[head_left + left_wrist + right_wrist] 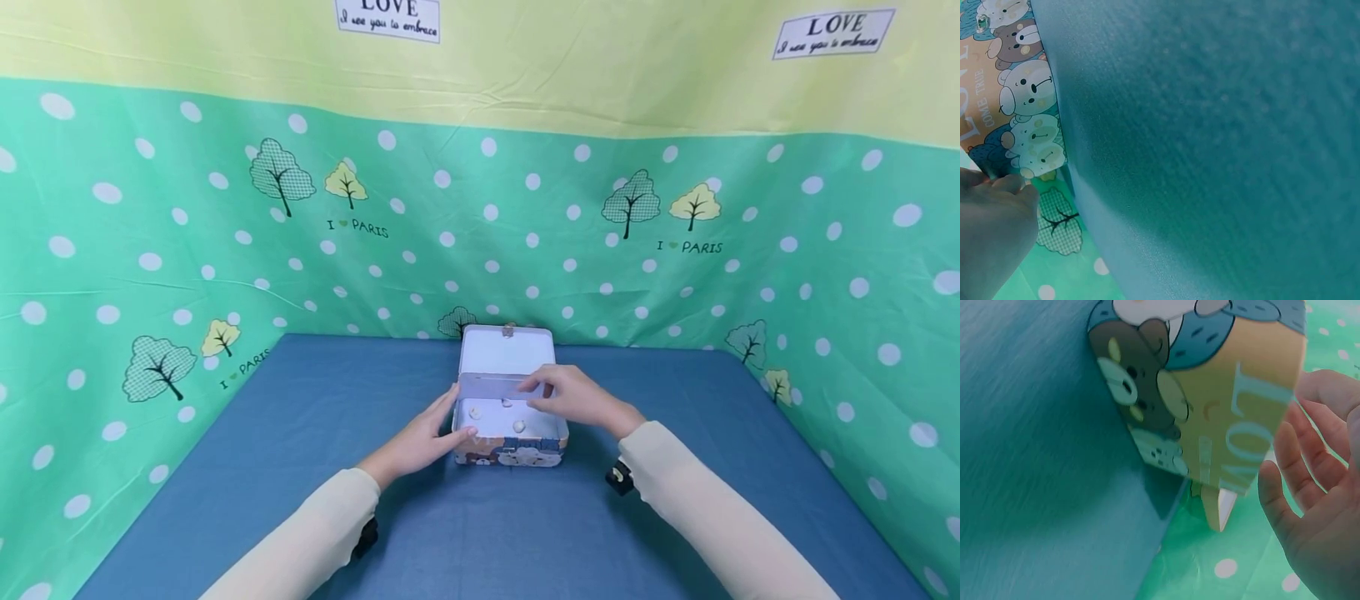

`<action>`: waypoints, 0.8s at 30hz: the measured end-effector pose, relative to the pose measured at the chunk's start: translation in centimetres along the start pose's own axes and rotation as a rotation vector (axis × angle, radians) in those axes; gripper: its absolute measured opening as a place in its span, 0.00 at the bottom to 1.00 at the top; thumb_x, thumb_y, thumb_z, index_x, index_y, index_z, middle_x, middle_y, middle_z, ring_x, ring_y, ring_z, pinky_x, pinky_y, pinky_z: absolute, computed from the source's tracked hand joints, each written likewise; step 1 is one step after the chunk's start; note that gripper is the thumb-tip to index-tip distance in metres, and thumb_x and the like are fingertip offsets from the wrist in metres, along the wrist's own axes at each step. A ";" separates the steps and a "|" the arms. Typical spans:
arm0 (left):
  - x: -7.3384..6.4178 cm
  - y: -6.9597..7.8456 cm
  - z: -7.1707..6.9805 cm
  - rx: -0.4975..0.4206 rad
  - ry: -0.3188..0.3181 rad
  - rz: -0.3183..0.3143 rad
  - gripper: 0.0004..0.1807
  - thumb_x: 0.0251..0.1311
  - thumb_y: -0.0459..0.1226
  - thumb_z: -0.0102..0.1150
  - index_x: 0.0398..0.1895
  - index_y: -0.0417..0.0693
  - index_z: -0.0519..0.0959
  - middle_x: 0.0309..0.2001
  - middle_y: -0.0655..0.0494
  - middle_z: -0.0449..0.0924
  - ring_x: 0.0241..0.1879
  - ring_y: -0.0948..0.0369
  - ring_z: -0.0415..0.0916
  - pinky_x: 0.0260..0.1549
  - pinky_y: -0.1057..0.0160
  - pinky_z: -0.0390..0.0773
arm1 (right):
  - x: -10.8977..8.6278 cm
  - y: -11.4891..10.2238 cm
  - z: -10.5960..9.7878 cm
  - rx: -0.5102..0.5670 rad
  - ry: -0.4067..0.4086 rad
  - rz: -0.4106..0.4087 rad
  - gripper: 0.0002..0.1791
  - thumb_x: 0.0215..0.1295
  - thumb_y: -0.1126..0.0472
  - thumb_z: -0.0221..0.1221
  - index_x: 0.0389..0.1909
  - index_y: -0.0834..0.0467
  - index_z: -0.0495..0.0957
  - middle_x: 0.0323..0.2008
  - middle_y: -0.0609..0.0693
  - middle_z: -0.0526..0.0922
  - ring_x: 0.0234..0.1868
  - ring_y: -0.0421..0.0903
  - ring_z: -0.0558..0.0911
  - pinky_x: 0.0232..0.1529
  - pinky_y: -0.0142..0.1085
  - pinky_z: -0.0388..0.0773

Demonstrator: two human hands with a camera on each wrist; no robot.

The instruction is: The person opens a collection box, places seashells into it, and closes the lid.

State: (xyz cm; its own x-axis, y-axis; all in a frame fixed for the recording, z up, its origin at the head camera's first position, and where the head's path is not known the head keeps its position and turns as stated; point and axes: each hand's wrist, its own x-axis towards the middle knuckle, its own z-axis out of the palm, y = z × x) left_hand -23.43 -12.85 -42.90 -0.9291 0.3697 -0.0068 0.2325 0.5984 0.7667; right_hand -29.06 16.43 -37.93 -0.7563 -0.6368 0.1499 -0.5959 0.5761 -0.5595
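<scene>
A small hinged tin box (508, 450) printed with cartoon bears stands on the table, its white-lined lid (506, 352) raised at the back. Inside lie a few small pale, shell-like pieces (519, 426). My left hand (420, 437) rests against the box's left side, fingers extended along the wall and thumb over the front left corner. Over the right part of the box hovers my right hand (576, 396), thumb and index finger bent with a gap between them. In the right wrist view, the box's printed side (1235, 406) hides some fingertips.
A blue cloth covers the table (510, 533). Behind and along both sides hangs a green and yellow curtain (487, 183) with dots and trees, close to the raised lid. Dark wrist bands (619, 477) show below the pale sleeves (697, 500).
</scene>
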 end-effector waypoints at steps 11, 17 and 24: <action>0.0 0.0 0.0 -0.003 -0.005 0.007 0.50 0.68 0.60 0.56 0.82 0.56 0.40 0.81 0.49 0.40 0.77 0.48 0.42 0.69 0.39 0.53 | -2.2 1.4 -1.7 -0.034 0.032 0.024 0.13 0.67 0.62 0.65 0.51 0.58 0.85 0.46 0.50 0.84 0.35 0.42 0.76 0.33 0.36 0.78; 0.0 0.0 0.0 0.002 -0.006 0.004 0.50 0.67 0.61 0.55 0.82 0.58 0.40 0.81 0.51 0.40 0.77 0.49 0.43 0.69 0.39 0.53 | -3.6 1.9 -2.6 -0.046 0.043 0.084 0.12 0.66 0.62 0.66 0.50 0.57 0.85 0.44 0.51 0.83 0.34 0.43 0.76 0.34 0.37 0.78; -0.1 0.0 -0.1 0.000 -0.004 0.003 0.50 0.68 0.60 0.55 0.82 0.58 0.40 0.81 0.52 0.40 0.77 0.48 0.43 0.69 0.40 0.54 | -5.4 3.2 -3.6 -0.055 0.052 0.142 0.12 0.66 0.62 0.66 0.50 0.54 0.85 0.43 0.49 0.83 0.35 0.42 0.76 0.33 0.37 0.77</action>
State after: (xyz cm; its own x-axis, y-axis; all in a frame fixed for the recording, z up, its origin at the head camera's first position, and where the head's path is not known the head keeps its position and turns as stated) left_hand -23.34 -12.94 -42.84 -0.9273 0.3742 -0.0071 0.2352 0.5972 0.7668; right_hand -27.82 23.60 -37.58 -0.8459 -0.5207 0.1151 -0.4951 0.6866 -0.5324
